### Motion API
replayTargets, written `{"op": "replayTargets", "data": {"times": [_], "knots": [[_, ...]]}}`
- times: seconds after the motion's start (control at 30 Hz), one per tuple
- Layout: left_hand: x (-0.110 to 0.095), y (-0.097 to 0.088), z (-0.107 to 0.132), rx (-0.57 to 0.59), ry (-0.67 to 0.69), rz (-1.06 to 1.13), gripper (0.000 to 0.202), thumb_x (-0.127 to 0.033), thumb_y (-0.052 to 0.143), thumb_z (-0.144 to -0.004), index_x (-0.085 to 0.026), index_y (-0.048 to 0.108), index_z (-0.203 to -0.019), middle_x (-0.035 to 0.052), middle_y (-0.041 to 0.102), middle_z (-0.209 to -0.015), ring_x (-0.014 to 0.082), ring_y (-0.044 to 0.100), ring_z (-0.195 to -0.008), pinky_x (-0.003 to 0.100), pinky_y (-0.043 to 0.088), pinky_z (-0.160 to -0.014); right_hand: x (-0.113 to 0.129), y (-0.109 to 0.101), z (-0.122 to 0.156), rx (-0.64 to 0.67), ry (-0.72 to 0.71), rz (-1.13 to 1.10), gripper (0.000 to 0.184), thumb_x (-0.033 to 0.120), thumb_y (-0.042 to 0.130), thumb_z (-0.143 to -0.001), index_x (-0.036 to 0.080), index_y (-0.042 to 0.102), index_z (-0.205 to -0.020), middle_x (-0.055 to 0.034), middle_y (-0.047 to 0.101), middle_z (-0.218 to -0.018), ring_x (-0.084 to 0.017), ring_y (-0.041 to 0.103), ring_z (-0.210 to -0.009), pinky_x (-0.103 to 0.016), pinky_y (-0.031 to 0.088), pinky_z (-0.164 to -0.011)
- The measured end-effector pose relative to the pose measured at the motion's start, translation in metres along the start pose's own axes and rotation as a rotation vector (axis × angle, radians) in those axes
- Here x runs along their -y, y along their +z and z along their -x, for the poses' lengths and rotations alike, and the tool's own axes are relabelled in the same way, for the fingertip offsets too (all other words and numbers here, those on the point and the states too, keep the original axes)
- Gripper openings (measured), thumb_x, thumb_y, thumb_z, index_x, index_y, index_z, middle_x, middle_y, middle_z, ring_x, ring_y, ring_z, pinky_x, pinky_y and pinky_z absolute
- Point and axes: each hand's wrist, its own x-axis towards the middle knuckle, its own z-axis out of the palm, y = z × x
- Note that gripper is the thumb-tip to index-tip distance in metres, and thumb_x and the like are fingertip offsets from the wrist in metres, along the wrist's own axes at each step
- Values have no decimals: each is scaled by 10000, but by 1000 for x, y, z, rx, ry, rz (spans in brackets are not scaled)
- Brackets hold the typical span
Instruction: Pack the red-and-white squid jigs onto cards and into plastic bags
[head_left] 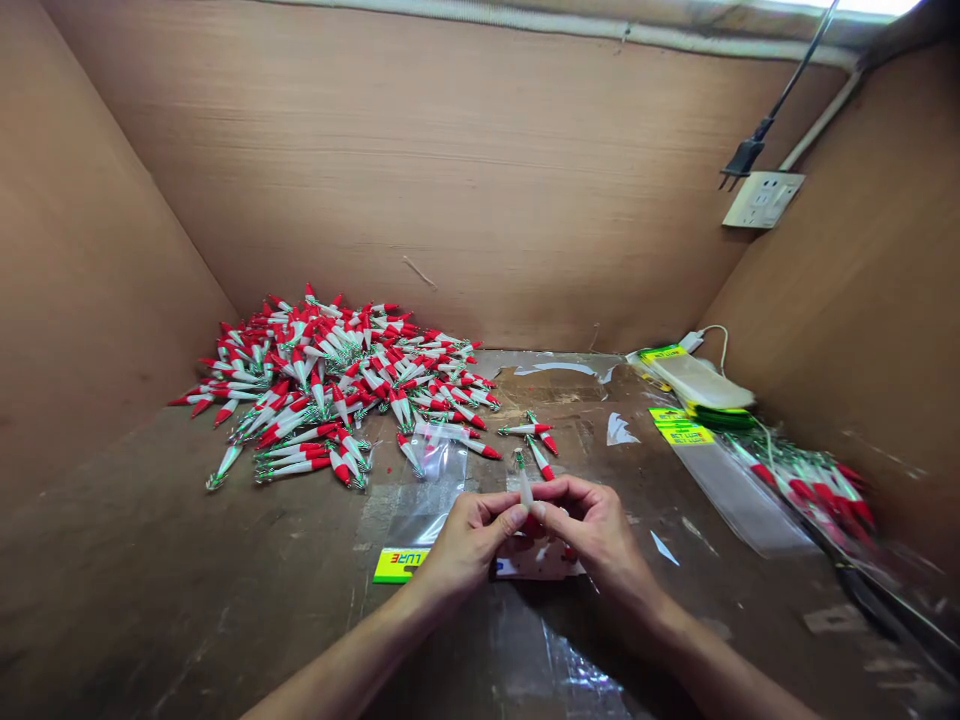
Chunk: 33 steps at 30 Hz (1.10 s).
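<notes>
A red and white fishing lure (526,486) with green-tinted hooks stands upright between my fingertips, hooks toward the back wall. My left hand (480,535) pinches it from one side with thumb and finger. From the other side my right hand (589,515) grips it the same way. Its lower end is partly hidden by my thumbs. Under my hands lies a pale card (536,568), mostly covered. A clear plastic bag (427,500) with a yellow-green header lies flat by my left hand. Just beyond my fingers rest several loose lures (538,458).
A large heap of red and white lures (330,370) fills the back left. On the right are a stack of header bags (697,380), flat bags (739,490) and packed lures (817,490). A black plug (744,160) hangs near a wall outlet (763,200). Cardboard walls enclose the table.
</notes>
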Motion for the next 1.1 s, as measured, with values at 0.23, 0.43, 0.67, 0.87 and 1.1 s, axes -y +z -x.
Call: {"op": "replayTargets", "data": {"times": [0.23,0.43,0.67,0.87,1.1], "knots": [[-1,3,0,-1,-27,147,439,-464,728,-853,-140,738,-1149,90,714,-895,174,625,-774,276,483,-744,-2,0,-1,-5,13,-45,239,339,719,-808,162,771,-960,-58,760,-799,-184,667,-678,-271,512,-645],[-4,6,0,29,-74,312,361,-427,731,-866,-114,752,-1044,108,682,-935,126,597,-750,235,485,-741,2,0,0,17,41,-91,336,378,734,-810,187,760,-1085,-58,762,-857,-200,674,-760,-289,525,-707],[-1,3,-1,29,-59,267,391,-451,750,-841,-124,748,-1055,94,671,-878,151,597,-774,244,464,-725,5,-2,-1,53,74,-71,393,379,731,-798,177,741,-1134,-40,720,-804,-160,602,-651,-260,483,-608],[-3,4,-2,45,-14,233,373,-428,722,-871,-135,738,-1102,110,681,-987,178,603,-854,284,472,-805,1,0,2,5,-62,46,323,275,736,-791,203,739,-1105,19,603,-745,-130,533,-686,-236,442,-659],[-2,5,-2,12,-44,266,389,-436,744,-849,-141,731,-1101,115,680,-999,165,611,-824,262,488,-768,-3,7,5,-57,-120,174,330,299,722,-799,220,725,-1120,22,579,-744,-142,518,-670,-247,435,-653]]}}
